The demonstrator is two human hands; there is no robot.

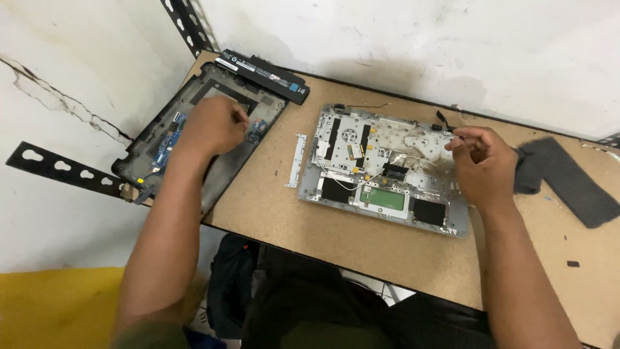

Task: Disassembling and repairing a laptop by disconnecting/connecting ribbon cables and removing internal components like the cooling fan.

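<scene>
The left hand (pixel 216 125), fingers curled narrow, rested inside the dark grey plastic laptop bottom cover (pixel 145 152) at ten o'clock on the brown chipboard table (pixel 361 249). The right hand (pixel 483 161) pinched something too small to tell over the silver opened laptop chassis (pixel 361 165) at centre. A black oblong battery (pixel 261 66) lay at eleven o'clock, a dark grey cloth (pixel 568 181) at three.

Bottom cover (pixel 145 152) lies left of the opened laptop chassis (pixel 387 171).
</scene>
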